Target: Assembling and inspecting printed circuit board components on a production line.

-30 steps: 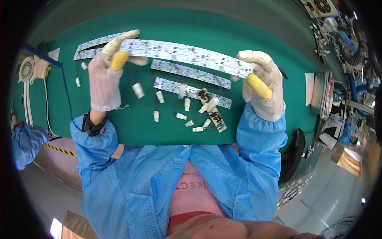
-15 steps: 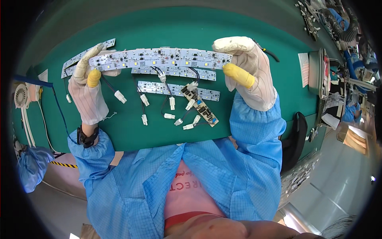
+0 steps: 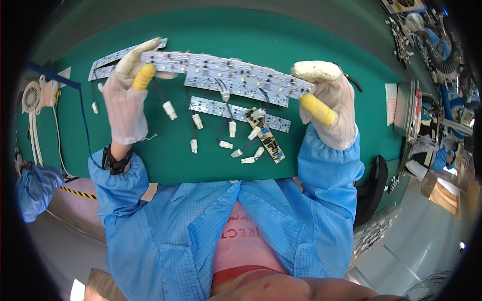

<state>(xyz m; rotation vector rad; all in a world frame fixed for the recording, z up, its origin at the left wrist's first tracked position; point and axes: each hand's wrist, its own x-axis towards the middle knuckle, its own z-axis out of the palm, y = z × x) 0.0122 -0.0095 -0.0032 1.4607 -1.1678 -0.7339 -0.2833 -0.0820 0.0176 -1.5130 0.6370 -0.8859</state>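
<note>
Beyond the small brown circuit board (image 3: 273, 145), a long white LED strip (image 3: 226, 70) is raised over the green tabletop (image 3: 175, 163), reaching from well to the board's left to a little past it on the right. At the end left of the board, the gloved left hand (image 3: 125, 90) pinches the strip, its yellow-capped thumb (image 3: 144, 77) on the facing side and the fingers behind. At the end right of the board, the gloved right hand (image 3: 332, 100) grips likewise, its yellow-capped thumb (image 3: 317, 109) by the near corner and the fingers about the far edge. The board lies slantwise across a lower strip (image 3: 216, 107); beyond that, a middle strip (image 3: 201, 83) is partly covered by the held one. White connectors (image 3: 232, 129) on dark leads are scattered left of the board. Farther left, two paired strips (image 3: 114, 56) reach behind the left hand. A broad stretch of green opens beyond the board, past the held strip; the tabletop's near edge runs just on the person's side of the board. Well to the board's right lie a yellow-and-black tool handle (image 3: 354, 82) and a sheet (image 3: 390, 103) with reddish marks too small to read. Nearer the person than the board, a pink shirt (image 3: 246, 251) bears reddish lettering, partly legible.
</note>
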